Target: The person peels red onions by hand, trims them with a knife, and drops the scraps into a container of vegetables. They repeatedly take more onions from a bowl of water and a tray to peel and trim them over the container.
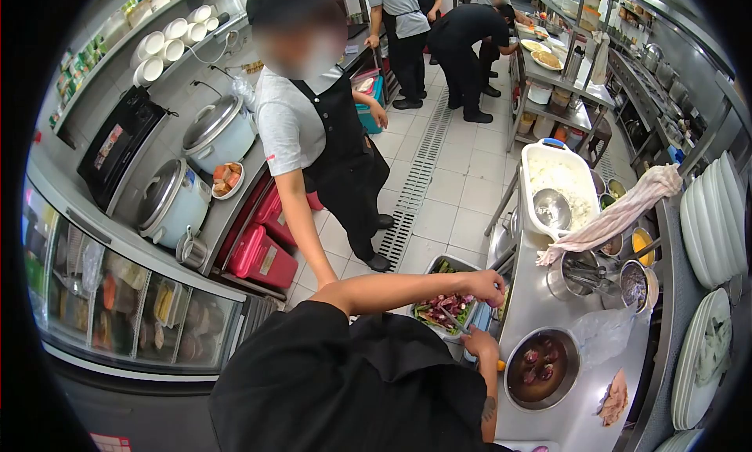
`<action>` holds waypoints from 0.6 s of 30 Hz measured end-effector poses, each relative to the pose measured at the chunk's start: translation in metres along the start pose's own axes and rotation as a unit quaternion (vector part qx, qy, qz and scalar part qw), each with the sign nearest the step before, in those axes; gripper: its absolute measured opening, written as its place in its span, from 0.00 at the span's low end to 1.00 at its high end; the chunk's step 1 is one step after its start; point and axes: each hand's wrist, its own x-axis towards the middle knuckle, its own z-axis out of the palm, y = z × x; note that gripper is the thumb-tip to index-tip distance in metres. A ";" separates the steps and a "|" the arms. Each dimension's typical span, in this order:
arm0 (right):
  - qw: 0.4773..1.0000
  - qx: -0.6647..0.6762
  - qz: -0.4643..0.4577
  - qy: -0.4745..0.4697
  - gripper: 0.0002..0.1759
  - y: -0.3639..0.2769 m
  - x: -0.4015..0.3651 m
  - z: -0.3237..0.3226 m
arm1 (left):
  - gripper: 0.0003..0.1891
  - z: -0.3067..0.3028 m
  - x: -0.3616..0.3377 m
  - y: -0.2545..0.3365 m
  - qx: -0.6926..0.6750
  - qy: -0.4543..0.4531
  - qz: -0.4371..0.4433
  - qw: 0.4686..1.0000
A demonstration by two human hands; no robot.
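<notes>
My left hand (486, 287), at the end of my outstretched forearm, is closed on something small that I cannot make out, at the counter's left edge. Just below it, my right hand (479, 345) is closed around a long metal utensil (453, 320). The utensil reaches over a metal tray (439, 336) of purple and green chopped vegetables. To the right of my right hand, a round steel bowl (576, 362) holds dark liquid and several dark red, round pieces.
A co-worker in a black apron (345, 131) stands close at left, an arm reaching toward my upper arm. The steel counter (521, 315) bears a white tub (533, 170), a cloth (619, 217) and steel containers (560, 283). Stacked plates (709, 225) stand at right; other people work behind.
</notes>
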 end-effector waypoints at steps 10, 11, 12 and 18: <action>0.997 -0.051 -0.061 -0.003 0.35 0.021 0.035 0.030 | 0.18 -0.024 0.001 -0.002 0.083 -0.011 0.031 0.996; 0.996 -0.055 -0.065 -0.012 0.34 0.016 0.037 0.027 | 0.17 -0.031 -0.004 0.002 0.088 -0.003 0.032 0.996; 0.992 -0.077 -0.097 -0.025 0.34 0.018 0.047 0.032 | 0.16 -0.042 0.001 -0.009 0.049 -0.009 0.076 0.996; 0.973 -0.146 -0.168 -0.067 0.29 -0.055 -0.002 -0.023 | 0.22 -0.062 -0.041 0.020 0.042 0.074 0.012 0.996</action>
